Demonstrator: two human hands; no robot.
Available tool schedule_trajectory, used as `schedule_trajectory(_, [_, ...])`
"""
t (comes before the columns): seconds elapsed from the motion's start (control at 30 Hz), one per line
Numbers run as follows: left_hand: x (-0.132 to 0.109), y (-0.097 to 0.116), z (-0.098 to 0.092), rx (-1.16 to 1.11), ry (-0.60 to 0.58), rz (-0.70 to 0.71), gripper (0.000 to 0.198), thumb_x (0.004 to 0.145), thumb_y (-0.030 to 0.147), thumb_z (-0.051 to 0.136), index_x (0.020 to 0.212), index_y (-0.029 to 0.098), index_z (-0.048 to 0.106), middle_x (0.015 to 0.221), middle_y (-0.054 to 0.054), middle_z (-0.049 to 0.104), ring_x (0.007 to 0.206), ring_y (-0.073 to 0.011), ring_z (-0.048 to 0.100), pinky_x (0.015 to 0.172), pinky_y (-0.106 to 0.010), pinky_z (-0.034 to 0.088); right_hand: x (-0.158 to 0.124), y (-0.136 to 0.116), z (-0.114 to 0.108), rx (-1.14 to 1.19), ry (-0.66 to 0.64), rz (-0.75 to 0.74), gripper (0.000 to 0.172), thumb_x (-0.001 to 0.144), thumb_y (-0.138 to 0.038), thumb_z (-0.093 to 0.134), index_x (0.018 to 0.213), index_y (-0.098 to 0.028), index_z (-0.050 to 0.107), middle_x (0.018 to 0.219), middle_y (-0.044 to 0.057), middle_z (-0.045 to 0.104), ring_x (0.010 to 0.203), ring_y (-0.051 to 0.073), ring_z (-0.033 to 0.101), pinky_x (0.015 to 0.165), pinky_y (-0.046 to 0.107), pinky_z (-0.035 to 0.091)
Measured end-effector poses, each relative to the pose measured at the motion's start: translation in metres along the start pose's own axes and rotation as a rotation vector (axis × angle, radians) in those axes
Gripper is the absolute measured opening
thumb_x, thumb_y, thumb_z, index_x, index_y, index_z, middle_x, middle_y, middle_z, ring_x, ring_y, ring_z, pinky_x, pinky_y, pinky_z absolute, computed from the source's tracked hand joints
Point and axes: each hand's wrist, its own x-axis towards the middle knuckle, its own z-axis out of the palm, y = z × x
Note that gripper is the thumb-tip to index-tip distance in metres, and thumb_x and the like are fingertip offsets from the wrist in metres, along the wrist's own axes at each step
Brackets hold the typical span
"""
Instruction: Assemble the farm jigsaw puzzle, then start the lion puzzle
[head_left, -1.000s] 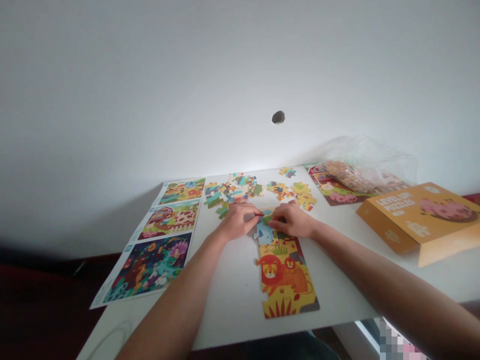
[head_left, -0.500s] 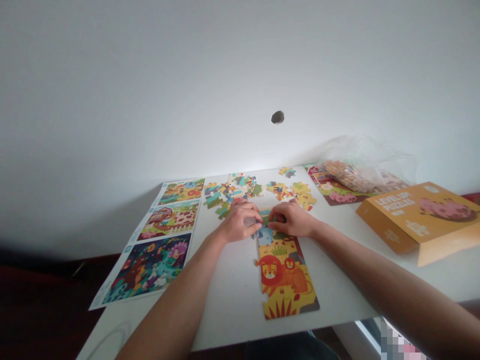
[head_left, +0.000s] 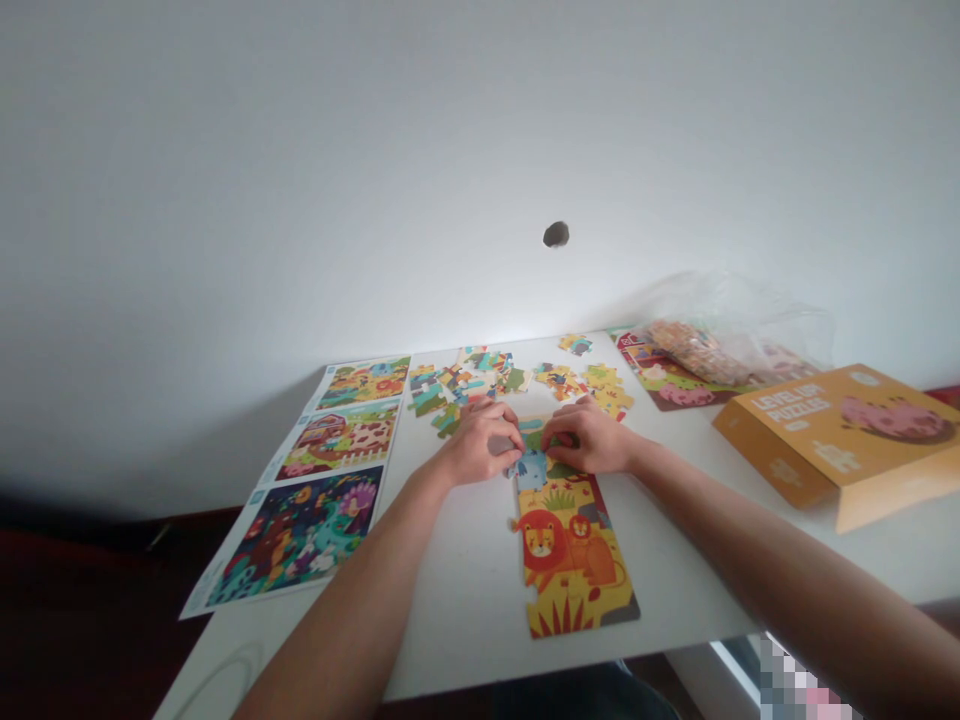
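A partly joined jigsaw puzzle (head_left: pixel 574 560) with lions and a blue animal lies flat on the white table in front of me. At its far left edge, the thumb and fingers of my left hand (head_left: pixel 480 442) are closed on a puzzle piece near the blue animal. My right hand (head_left: pixel 589 437), fingers curled, grips the puzzle's far right part from the other side. What lies under the fingertips is mostly hidden. Beyond both hands, loose puzzle pieces (head_left: pixel 469 375) are scattered, with a yellow cluster (head_left: pixel 606 385) just behind my right hand.
A sheet with three printed pictures (head_left: pixel 341 445) lies at left. On the right are an orange puzzle box (head_left: pixel 847 430), a farm picture (head_left: pixel 679 395) and a clear plastic bag of pieces (head_left: pixel 697 350). The wall (head_left: pixel 300 200) has a round hole (head_left: pixel 556 235).
My right hand has shifted slightly right, showing more of the blue animal and the green part beyond it. My left hand stays at nearly the same spot on the puzzle's edge.
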Motion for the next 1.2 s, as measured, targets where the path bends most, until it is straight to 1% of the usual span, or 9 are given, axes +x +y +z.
schedule_trajectory(0.4, [-0.0005,0.0022,0.0004,-0.009,-0.013,-0.008,0.006,0.075,0.021,0.072,0.073,0.025,0.075,0.097,-0.003,0.064,0.098,-0.0218,0.058,0.107,-0.043,0.029,0.0004,0.0016,0.0013,0.041,-0.017,0.010,0.012,0.079,-0.021,0.065,0.086,-0.021,0.074,0.064,-0.001,0.060,0.064,0.014,0.055,0.072,0.027,0.037])
schedule_trajectory(0.47, [-0.0007,0.0019,0.0005,-0.003,-0.016,-0.007,0.005,0.075,0.023,0.072,0.078,0.026,0.076,0.098,-0.003,0.064,0.098,-0.0223,0.058,0.107,-0.044,0.029,0.0001,0.0011,0.0014,0.040,-0.008,0.016,0.015,0.078,-0.021,0.065,0.090,-0.021,0.074,0.064,-0.002,0.060,0.063,0.013,0.054,0.073,0.028,0.037])
schedule_trajectory(0.53, [-0.0009,0.0012,0.0007,0.003,-0.017,-0.009,0.010,0.075,0.025,0.073,0.085,0.026,0.076,0.099,-0.004,0.064,0.098,-0.0229,0.057,0.107,-0.044,0.030,-0.0002,0.0009,0.0017,0.036,-0.001,0.023,0.020,0.078,-0.021,0.065,0.097,-0.022,0.073,0.064,-0.002,0.059,0.062,0.013,0.053,0.073,0.028,0.037])
schedule_trajectory(0.6, [-0.0011,0.0004,0.0009,0.010,-0.021,-0.012,0.013,0.075,0.028,0.074,0.087,0.025,0.075,0.099,-0.004,0.064,0.099,-0.0235,0.057,0.107,-0.044,0.030,-0.0004,0.0012,0.0023,0.036,-0.008,0.021,0.023,0.078,-0.020,0.064,0.099,-0.022,0.073,0.063,-0.002,0.059,0.063,0.013,0.054,0.073,0.028,0.037])
schedule_trajectory(0.7, [-0.0013,-0.0006,0.0008,0.022,-0.034,-0.009,0.010,0.075,0.031,0.074,0.083,0.024,0.074,0.100,-0.004,0.064,0.099,-0.0238,0.056,0.106,-0.045,0.029,-0.0002,0.0027,0.0034,0.041,-0.024,0.010,0.020,0.078,-0.020,0.065,0.096,-0.022,0.075,0.064,-0.002,0.060,0.065,0.014,0.055,0.072,0.027,0.037])
schedule_trajectory(0.87, [-0.0012,-0.0002,-0.0007,0.040,-0.049,0.006,0.009,0.076,0.031,0.072,0.082,0.024,0.074,0.101,-0.004,0.064,0.099,-0.0233,0.054,0.104,-0.045,0.029,0.0006,0.0054,0.0045,0.045,-0.035,0.003,0.018,0.079,-0.024,0.068,0.096,-0.022,0.074,0.066,-0.002,0.061,0.065,0.013,0.055,0.070,0.026,0.036])
schedule_trajectory(1.1, [-0.0008,0.0015,-0.0010,0.054,-0.060,0.009,0.010,0.077,0.031,0.071,0.083,0.024,0.074,0.101,-0.004,0.063,0.099,-0.0227,0.053,0.102,-0.044,0.032,0.0012,0.0060,0.0053,0.036,-0.043,0.004,0.013,0.080,-0.026,0.068,0.090,-0.020,0.073,0.067,-0.001,0.062,0.068,0.014,0.056,0.072,0.026,0.035])
schedule_trajectory(1.2, [-0.0007,0.0016,-0.0010,0.056,-0.055,0.006,0.009,0.077,0.031,0.071,0.082,0.024,0.075,0.102,-0.004,0.063,0.098,-0.0227,0.053,0.102,-0.044,0.032,0.0012,0.0058,0.0050,0.035,-0.042,0.000,0.011,0.080,-0.026,0.068,0.088,-0.020,0.073,0.070,0.000,0.064,0.070,0.014,0.056,0.072,0.026,0.035])
